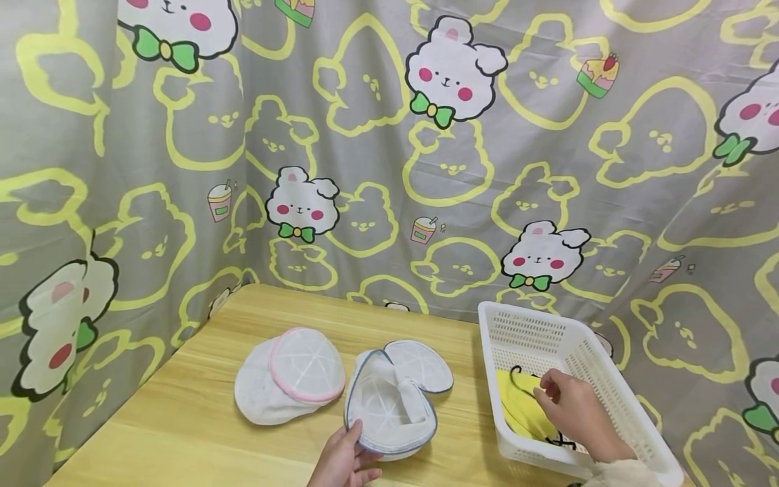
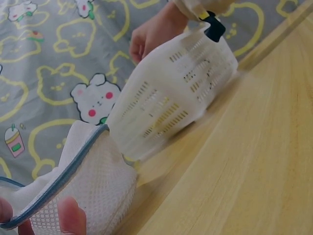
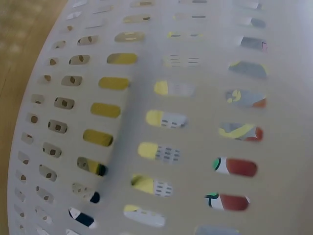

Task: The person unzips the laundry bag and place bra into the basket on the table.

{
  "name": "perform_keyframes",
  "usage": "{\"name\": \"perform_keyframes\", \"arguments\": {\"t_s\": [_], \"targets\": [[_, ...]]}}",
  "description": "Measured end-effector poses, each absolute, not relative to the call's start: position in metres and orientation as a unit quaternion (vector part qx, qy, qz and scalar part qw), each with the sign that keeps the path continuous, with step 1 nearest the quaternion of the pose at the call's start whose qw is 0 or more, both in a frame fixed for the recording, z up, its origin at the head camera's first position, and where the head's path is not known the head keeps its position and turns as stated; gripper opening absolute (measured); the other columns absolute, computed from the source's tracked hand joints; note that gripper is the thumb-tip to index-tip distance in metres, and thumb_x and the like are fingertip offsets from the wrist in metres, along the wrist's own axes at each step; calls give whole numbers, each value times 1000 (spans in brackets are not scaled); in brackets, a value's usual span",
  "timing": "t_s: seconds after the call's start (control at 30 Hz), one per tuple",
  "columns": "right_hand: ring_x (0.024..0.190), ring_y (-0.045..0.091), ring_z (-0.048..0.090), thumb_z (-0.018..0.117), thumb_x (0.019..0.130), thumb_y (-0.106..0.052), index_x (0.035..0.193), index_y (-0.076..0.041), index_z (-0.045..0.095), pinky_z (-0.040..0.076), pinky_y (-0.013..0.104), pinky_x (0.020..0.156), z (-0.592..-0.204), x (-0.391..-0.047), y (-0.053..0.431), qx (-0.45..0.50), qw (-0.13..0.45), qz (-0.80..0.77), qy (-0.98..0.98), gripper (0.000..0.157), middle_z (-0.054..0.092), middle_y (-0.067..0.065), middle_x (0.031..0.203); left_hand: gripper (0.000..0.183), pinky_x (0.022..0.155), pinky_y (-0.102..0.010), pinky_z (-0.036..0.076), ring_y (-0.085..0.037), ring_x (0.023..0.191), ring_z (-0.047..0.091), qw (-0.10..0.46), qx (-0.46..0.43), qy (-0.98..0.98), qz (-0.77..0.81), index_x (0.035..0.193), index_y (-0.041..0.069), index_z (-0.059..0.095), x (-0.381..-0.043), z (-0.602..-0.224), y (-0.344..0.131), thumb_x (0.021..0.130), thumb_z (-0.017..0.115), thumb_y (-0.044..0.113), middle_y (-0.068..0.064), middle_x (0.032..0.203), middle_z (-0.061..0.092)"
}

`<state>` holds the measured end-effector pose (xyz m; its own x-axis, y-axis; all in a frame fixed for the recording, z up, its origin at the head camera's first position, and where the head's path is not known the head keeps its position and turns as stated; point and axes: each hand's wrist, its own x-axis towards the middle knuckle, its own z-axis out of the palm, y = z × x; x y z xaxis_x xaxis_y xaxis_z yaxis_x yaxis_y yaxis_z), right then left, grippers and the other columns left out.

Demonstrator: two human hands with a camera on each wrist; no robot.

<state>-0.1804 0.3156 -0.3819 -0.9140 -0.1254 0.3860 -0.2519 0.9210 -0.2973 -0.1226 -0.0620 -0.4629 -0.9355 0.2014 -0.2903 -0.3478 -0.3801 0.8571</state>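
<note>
Left hand (image 1: 342, 457) pinches the blue-edged mesh bag (image 1: 380, 439) at its near rim, thumb over the edge; presumably this steadies the bag and keeps its mouth wide. Its lid (image 1: 421, 365) lies folded back, leaving the inside exposed. Right hand (image 1: 575, 410) is inside the white basket (image 1: 533, 333), fingers curled narrow, apparently pinching the black cord (image 1: 514, 373) of the yellow cloth (image 1: 514, 411) (right wrist view shows only basket wall, no fingertips). Cloth rests in the basket, on the right-hand side of the counter (image 1: 197, 385), likely for easy reach. Pink-edged bag (image 1: 309, 365) sits apart, left, untouched.
</note>
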Motion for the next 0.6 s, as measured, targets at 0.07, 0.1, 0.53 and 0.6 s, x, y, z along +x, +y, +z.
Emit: {"name": "perform_keyframes", "arguments": {"t_s": [0.07,0.1,0.53,0.6], "targets": [[62,9,53,70,83,-9,77,-12,59,46,28,55,-382,-180,316,99,186,174,-962,14,56,-7,66,52,71,-33,56,-17,82,60,165,-69,532,828,136,-12,25,-122,-463,-62,107,31,31,-3,95,63],[62,9,53,70,83,-9,76,-12,59,46,28,55,-382,-180,316,99,186,173,-962,14,55,-7,66,52,71,-33,56,-17,82,60,165,-69,531,828,136,-12,25,-122,-462,-62,107,31,31,-3,95,63],[60,4,51,74,81,-9,73,-16,58,45,26,55,-381,-177,296,136,232,182,-946,19,54,-12,65,55,71,-33,55,-17,82,60,161,-60,524,834,136,-12,25,-121,-463,-62,107,33,34,-2,95,64],[60,3,51,74,81,-8,73,-16,58,46,26,55,-380,-176,290,142,235,191,-942,19,54,-12,65,54,71,-32,55,-16,81,60,160,-58,522,836,135,-11,26,-121,-463,-63,106,34,34,-2,95,64]]}}
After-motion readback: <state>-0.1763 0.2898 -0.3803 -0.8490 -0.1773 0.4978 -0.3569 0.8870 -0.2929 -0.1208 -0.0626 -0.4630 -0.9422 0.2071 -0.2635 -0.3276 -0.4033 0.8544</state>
